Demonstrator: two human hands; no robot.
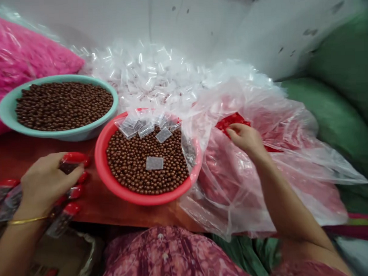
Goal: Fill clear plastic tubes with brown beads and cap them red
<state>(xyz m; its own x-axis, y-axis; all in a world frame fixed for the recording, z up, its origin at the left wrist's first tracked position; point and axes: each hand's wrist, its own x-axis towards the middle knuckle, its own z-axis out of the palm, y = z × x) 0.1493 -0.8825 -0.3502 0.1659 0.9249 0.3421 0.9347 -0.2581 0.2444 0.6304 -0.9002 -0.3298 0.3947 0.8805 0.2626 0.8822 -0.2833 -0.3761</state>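
My left hand [45, 181] is closed round a small clear container with a red cap [74, 158], brown balls showing inside. Several more such red-capped containers [64, 214] lie beside and under that hand at the table's front edge. On the right, my right hand [247, 140] reaches into a clear plastic bag [225, 201], thumb and fingers pinched at shiny red pieces [231, 122]; what they hold is hidden. Between the hands stands a red basin [105, 179] of brown balls [137, 172], with several small clear plastic boxes [154, 163] on top.
A light-green basin [8, 108] of brown balls stands back left, before a bag of pink pieces [27, 51]. Clear plastic containers [151, 70] are heaped along the wall. Green sacks [330, 108] bulge at right. Below the table edge, lower left, is an open sack [67, 254].
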